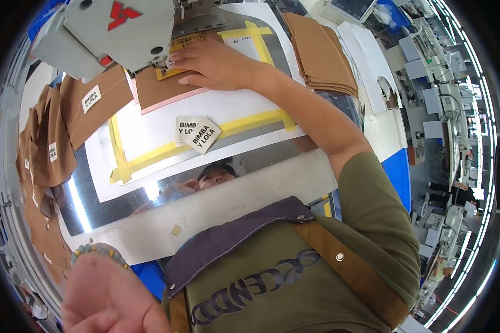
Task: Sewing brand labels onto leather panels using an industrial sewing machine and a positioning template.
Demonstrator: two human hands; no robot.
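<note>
labels (91,99) are already on the brown panels (103,117) at left. the right hand (219,64) rests flat, not clutching, on an unfinished-looking piece (160,92) by the sewing machine (116,39). two loose tags (203,135) are left. the left hand's (108,294) grip can't be told.

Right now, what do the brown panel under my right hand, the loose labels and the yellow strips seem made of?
Brown panel: fabric or leather-like, matte; it's even-coloured without glare, but no grain shows.
Loose labels: perhaps cloth or leather, matte; pale, no gloss.
Yellow strips: likely paper tape, dull, lying flat and overlapping at corners.
</note>
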